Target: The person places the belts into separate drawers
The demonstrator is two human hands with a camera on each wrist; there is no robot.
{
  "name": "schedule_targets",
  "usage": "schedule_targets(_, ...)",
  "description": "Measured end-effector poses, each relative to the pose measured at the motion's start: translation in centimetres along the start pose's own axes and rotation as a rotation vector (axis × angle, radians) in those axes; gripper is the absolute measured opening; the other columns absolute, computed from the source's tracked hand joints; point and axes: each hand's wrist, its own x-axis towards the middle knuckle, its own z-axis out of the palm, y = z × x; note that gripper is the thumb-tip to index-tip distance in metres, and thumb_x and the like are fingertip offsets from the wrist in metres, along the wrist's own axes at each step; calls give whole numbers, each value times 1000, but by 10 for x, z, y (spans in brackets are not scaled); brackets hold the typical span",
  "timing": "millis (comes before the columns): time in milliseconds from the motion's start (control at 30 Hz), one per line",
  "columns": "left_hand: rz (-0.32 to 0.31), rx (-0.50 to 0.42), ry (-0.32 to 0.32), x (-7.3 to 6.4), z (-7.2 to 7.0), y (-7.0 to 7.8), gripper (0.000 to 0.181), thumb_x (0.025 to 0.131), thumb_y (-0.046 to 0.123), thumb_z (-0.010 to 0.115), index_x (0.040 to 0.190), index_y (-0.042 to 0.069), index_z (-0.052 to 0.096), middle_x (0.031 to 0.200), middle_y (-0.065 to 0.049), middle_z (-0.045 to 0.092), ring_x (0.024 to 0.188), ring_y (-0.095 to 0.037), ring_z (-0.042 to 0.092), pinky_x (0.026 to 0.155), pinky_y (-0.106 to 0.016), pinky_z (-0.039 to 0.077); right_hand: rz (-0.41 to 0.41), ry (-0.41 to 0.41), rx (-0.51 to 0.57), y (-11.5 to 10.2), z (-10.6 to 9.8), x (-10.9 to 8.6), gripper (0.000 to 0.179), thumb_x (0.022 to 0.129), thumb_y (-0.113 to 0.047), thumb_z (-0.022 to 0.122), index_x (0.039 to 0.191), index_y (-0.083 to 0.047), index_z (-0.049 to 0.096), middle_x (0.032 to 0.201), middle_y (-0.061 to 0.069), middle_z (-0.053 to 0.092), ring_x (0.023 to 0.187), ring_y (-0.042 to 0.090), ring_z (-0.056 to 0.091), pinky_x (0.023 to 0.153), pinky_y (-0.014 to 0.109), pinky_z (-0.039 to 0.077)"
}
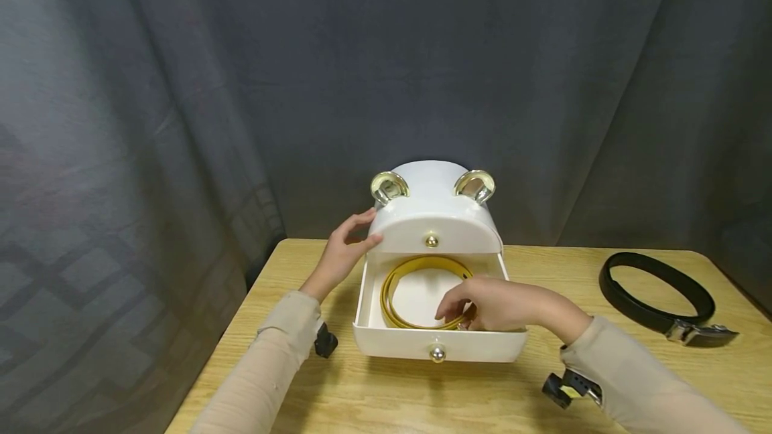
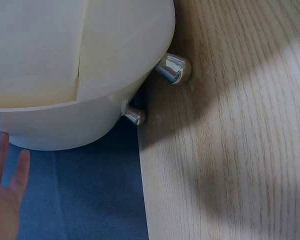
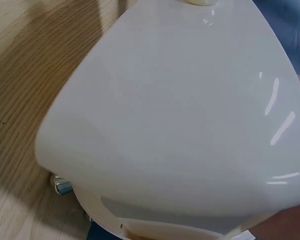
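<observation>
The yellow belt (image 1: 431,262) lies coiled in the drawer (image 1: 392,343). The right hand (image 1: 500,301) bends over it (whether gripping, I cannot tell); a careless tug could uncoil it. The left hand (image 1: 342,253), fingers extended, may brace the white box (image 1: 431,186) too lightly, letting it slide.

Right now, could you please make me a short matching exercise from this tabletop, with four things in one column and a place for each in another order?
1. Yellow belt
2. Black belt
3. Left hand
4. Gold-coloured ears

A. on top of the white box
B. in the open drawer
C. on the table, right of the box
D. at the box's left side

Pairs: 1-B, 2-C, 3-D, 4-A
</observation>
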Motion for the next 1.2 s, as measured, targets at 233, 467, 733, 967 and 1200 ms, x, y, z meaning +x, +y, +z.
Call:
schedule_targets(233,11,-6,-2,0,0,-1,41,93,9,70,132,0,59,150,-12,46,132,-29,47,102,-50,43,-31,124,82,-2,-5,-11,32,86,-2,75,117,-4,69,105,4,71,96,22,65,75,30,55)
schedule_targets(467,16,12,6,0,-1,-1,41,93,9,70,131,0,59,149,-11,47,131,-28,48,101,-47,44,-27,245,141,-5,0,-23,30,90,-13,74,118,-8,69,111,11,69,91,21,68,77,31,55)
schedule_targets(733,2,14,4,-1,-1,0,41,94,10,70,132,0,59,150,-10,46,132,-27,47,102,-46,44,-183,509,73,-11,25,-29,29,87,-6,75,115,-10,70,107,6,71,90,19,63,72,30,56)
schedule_targets(967,10,4,7,0,0,1,41,93,9,70,131,-1,59,150,-11,46,132,-29,47,103,-50,42,-271,674,-19,-20,39,-30,37,83,2,76,116,-13,70,104,-3,70,87,14,65,73,28,54)
schedule_targets(1200,8,3,6,0,0,1,40,94,10,69,131,0,59,150,-10,46,133,-28,46,103,-51,41,-187,791,-53,-31,50,-33,36,81,0,78,114,-15,71,108,-7,71,97,9,64,81,21,50)
